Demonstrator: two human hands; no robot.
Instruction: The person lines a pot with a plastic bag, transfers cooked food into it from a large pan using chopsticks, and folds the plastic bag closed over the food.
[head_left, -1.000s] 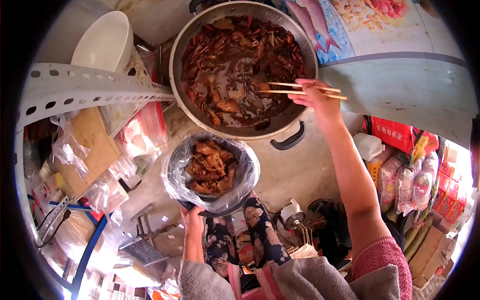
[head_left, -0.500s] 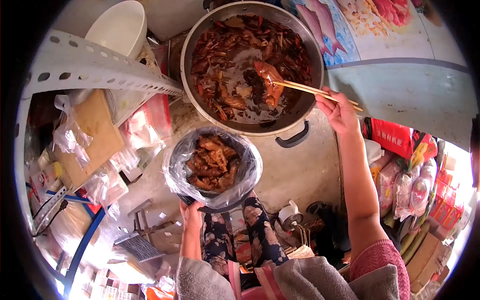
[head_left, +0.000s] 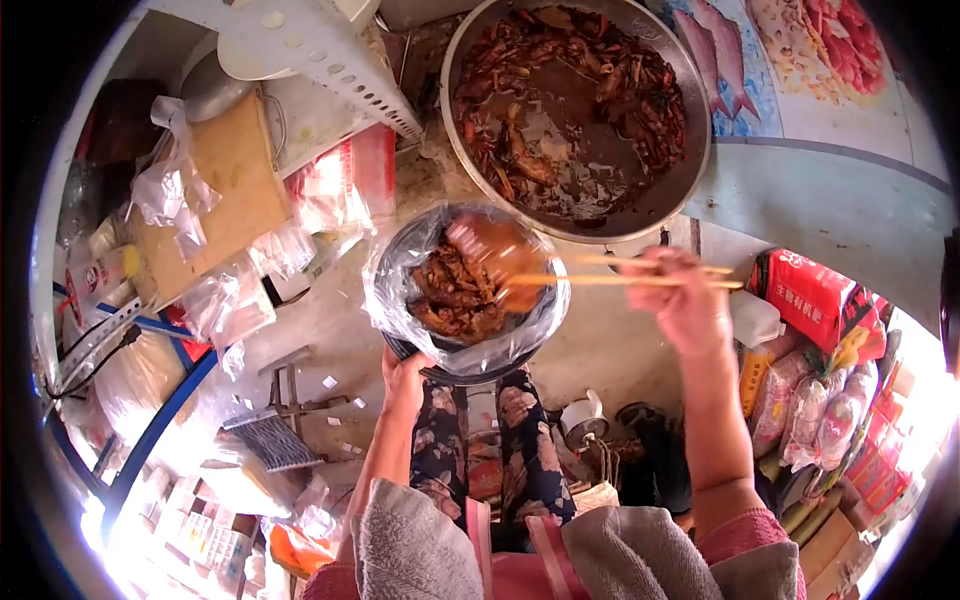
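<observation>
My left hand (head_left: 405, 378) is closed on the near-left rim of a dark bowl (head_left: 470, 377) lined with a clear plastic bag (head_left: 390, 285). Brown cooked meat pieces (head_left: 445, 295) lie inside the bag. My right hand (head_left: 685, 300), blurred by motion, grips a pair of chopsticks (head_left: 600, 279). At their tips, over the right part of the bowl, is a large glossy reddish-brown piece of meat (head_left: 500, 250), also smeared. Whether it touches the other pieces I cannot tell. Beyond the bowl stands a wide metal pot (head_left: 655, 195) of dark broth (head_left: 570, 110) with meat and red chillies.
A perforated metal frame (head_left: 330, 65) rises at the upper left, near a wooden board (head_left: 210, 190) and plastic bags. Right of the pot is a pale blue panel (head_left: 820, 200). Red packages (head_left: 815, 295) and bagged goods stand below it. A small stool (head_left: 275, 435) lies at lower left.
The chopsticks have carried the meat piece from above the pot down and left to over the bowl. The view has shifted, so pot and bowl appear further right.
</observation>
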